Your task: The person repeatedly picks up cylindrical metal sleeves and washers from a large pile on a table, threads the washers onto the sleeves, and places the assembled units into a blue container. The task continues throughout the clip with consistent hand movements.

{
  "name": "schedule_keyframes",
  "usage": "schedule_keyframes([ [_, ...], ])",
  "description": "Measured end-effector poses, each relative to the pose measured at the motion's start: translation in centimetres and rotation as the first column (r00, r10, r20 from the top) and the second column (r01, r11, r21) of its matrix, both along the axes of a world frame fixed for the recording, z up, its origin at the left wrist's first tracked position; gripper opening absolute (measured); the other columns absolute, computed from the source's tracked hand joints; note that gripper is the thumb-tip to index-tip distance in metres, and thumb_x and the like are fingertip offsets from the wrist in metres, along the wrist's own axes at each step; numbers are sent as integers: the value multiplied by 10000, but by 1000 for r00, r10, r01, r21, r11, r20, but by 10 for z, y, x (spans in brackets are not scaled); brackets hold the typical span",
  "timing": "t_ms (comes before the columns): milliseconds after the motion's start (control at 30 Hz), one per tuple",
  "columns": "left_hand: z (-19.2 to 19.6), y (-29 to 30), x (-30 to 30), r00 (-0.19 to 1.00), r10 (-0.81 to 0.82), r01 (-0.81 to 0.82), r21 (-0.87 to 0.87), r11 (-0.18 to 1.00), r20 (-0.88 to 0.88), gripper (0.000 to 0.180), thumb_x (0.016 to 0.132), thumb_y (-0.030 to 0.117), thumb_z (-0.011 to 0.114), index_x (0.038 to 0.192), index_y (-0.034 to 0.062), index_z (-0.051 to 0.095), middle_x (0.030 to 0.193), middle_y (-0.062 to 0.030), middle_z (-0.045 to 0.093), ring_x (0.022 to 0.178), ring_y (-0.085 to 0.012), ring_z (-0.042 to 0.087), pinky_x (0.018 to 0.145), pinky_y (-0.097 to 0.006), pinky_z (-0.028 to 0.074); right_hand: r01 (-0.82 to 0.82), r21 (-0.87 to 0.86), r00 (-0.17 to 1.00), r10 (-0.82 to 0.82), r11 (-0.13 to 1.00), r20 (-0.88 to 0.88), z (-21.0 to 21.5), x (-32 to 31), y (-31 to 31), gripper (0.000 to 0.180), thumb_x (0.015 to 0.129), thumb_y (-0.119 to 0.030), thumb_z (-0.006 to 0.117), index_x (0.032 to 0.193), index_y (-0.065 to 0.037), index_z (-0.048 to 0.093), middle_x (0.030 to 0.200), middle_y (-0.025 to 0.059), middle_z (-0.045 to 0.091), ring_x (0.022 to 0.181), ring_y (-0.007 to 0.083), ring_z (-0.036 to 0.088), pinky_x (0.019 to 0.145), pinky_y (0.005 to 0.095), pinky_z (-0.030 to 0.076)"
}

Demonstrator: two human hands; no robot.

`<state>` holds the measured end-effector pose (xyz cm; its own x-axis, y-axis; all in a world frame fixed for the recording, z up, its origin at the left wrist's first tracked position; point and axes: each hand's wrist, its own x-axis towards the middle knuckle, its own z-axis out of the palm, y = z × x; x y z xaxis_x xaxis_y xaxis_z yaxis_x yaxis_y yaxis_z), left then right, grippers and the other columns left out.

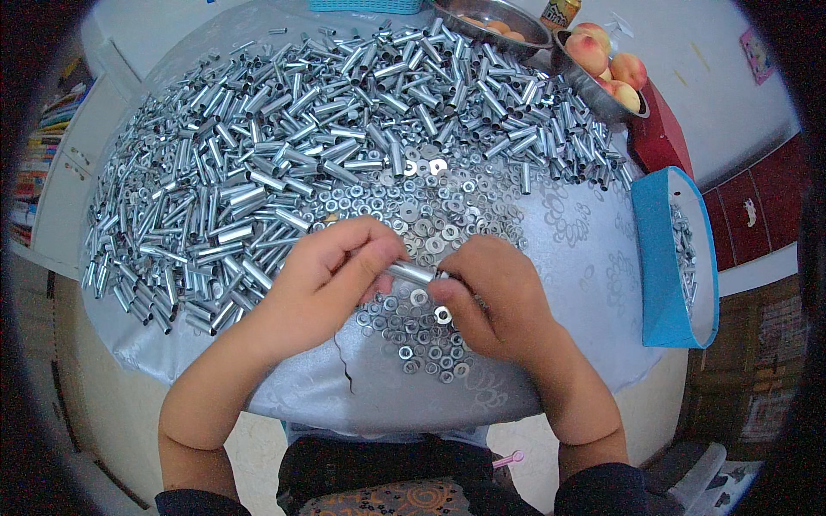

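Note:
Between my two hands, just above the near middle of the table, is a shiny metal tube (411, 273). My left hand (331, 275) pinches its left end between thumb and fingers. At the other end, my right hand (495, 292) is closed around the tip, thumb and index finger pressed together; what else those fingers may hold is hidden. Beneath and around both hands lie loose washers and nuts (430, 228). A large heap of metal tubes (258, 146) spreads over the left and far parts of the table.
A silver patterned cloth covers the round table (585, 258). At the right edge stands a blue bin (658, 258) with small metal parts inside. Far right are a bowl of peaches (594, 52), a steel bowl (529, 39), a can (559, 13) and a red box (662, 129).

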<state>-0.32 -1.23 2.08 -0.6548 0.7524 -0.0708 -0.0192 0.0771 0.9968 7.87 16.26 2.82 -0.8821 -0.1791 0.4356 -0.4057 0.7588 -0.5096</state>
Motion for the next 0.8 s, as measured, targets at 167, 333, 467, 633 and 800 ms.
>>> schedule_keyframes([
  [167, -14, 5, -1, 774, 183, -86, 185, 979, -606, 83, 775, 24, 577, 855, 10, 595, 772, -73, 604, 668, -162, 578, 606, -258, 460, 248, -519, 866, 54, 818, 498, -4, 2, 3, 332, 881, -311, 467, 717, -29, 528, 577, 45, 477, 515, 193, 465, 476, 302, 362],
  [333, -8, 1, -3, 487, 155, -21, 166, 986, -860, 154, 722, 25, 625, 875, 17, 610, 856, -121, 618, 738, -249, 605, 649, -317, 485, 474, -736, 696, 307, 483, 650, 6, 2, 1, 341, 896, -305, 448, 721, -21, 518, 551, -25, 384, 482, 73, 354, 450, 217, 289],
  [467, -4, -1, -1, 426, 90, -23, 89, 996, -900, 186, 729, 33, 623, 913, 20, 599, 840, -122, 611, 729, -260, 599, 646, -321, 483, 553, -742, 625, 401, 379, 670, 8, 0, 5, 352, 882, -327, 469, 727, -14, 515, 539, -21, 371, 469, 76, 340, 447, 217, 282],
  [633, -8, 3, 1, 698, 232, -194, 133, 972, -677, 344, 761, 64, 609, 1085, 14, 503, 834, -121, 600, 720, -224, 600, 645, -296, 473, 490, -747, 744, 231, 450, 627, 3, -4, 7, 342, 877, -336, 474, 719, -34, 507, 541, -19, 372, 470, 89, 348, 455, 233, 298],
  [800, -7, 1, -2, 656, 251, -224, 133, 965, -712, 373, 788, 97, 590, 1125, 11, 458, 830, -117, 597, 720, -203, 603, 648, -281, 468, 230, -960, 973, 72, -160, 221, 0, -12, 57, 311, 896, -312, 444, 722, -56, 477, 547, -24, 364, 488, 97, 352, 474, 247, 313],
])
